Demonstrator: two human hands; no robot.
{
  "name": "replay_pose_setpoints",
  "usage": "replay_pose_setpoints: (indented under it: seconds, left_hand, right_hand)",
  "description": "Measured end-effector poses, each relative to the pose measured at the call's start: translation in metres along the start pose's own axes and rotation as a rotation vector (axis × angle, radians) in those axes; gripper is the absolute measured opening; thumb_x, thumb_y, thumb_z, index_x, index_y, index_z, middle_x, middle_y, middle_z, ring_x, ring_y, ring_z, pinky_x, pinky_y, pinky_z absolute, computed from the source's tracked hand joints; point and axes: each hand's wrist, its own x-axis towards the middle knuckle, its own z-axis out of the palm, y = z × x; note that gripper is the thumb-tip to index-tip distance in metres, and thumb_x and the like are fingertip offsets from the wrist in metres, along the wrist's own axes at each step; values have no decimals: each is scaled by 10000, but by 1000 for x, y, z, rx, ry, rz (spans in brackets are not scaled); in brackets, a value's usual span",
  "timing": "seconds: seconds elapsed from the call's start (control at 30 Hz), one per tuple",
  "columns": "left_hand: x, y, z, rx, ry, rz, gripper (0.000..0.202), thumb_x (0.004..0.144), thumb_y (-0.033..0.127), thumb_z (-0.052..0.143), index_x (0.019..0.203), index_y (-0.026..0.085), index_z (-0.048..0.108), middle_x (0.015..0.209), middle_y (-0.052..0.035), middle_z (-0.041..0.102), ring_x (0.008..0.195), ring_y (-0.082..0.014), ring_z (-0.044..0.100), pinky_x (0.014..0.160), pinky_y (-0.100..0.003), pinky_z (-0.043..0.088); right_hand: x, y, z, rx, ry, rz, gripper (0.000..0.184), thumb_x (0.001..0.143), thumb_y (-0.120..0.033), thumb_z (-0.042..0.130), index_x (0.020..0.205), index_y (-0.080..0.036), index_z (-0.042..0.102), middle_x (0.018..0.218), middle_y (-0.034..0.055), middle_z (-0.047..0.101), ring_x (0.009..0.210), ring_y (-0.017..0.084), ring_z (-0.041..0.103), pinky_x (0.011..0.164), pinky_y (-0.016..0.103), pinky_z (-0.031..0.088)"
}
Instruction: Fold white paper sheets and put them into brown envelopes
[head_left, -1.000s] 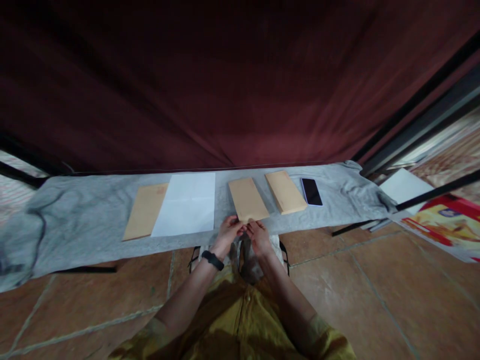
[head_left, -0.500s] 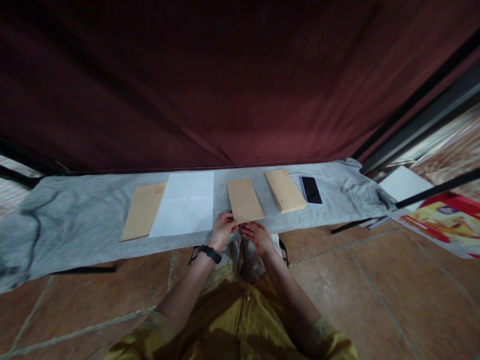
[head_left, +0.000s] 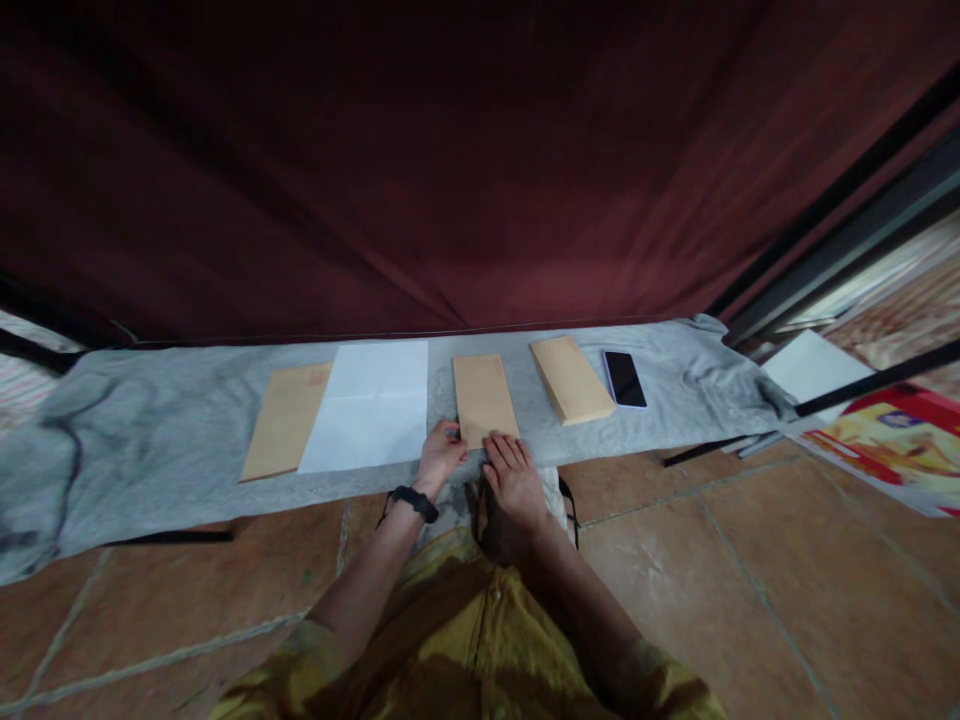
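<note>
A brown paper envelope (head_left: 484, 397) lies on the grey cloth in front of me, its short near edge toward my body. At its near left corner, my left hand (head_left: 441, 455) is closed, thumb and curled fingers pinching the paper. My right hand (head_left: 516, 483) rests flat with fingers stretched out, the fingertips on the envelope's near edge. To the left lie white paper sheets (head_left: 369, 410), partly over another brown envelope (head_left: 285, 420). A thick stack of brown envelopes (head_left: 571, 380) sits to the right.
A phone (head_left: 625, 379) with a dark screen lies right of the stack. The grey cloth (head_left: 165, 430) covers a narrow table. Behind it hangs a dark red curtain (head_left: 465, 200). A red and yellow box (head_left: 892, 440) and dark metal bars (head_left: 847, 225) are at the right.
The envelope has turned straighter and now lies flatter on the cloth. My right hand has moved from below its near edge to lie flat on top of that edge.
</note>
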Motion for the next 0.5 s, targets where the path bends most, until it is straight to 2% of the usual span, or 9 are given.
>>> replay_pose_setpoints:
  seconds: [0.13,0.27,0.4,0.5]
  left_hand:
    - [1,-1,1,123,19,47,336,739,85,638,1052,184,564,567,92,557,426,-97,536,482,-193,404]
    - [-11,3,0,304,77,186,292,787,105,639,1063,185,588,658,36,601,612,-154,614,609,-236,447]
    - [-32,5,4,470,127,363,225,888,137,515,1082,181,619,999,-110,673,992,-258,646,892,-362,484]
    - [-41,0,10,556,67,515,257,919,166,475,1109,196,646,1246,-135,635,1227,-289,564,1077,-439,410]
  right_hand:
    - [-4,4,3,-69,-2,17,477,1057,-322,368,1495,-163,466,1546,120,470,1463,246,367,1216,489,239]
    - [-5,8,0,-84,-12,18,475,1055,-309,377,1506,-180,454,1547,117,470,1461,249,374,1213,493,237]
    - [-5,8,0,-82,-4,25,476,1047,-289,387,1505,-179,455,1555,114,459,1466,249,365,1212,497,241]
    - [-5,8,2,-71,-1,35,468,1040,-275,385,1488,-175,479,1549,113,468,1460,247,372,1211,495,244]
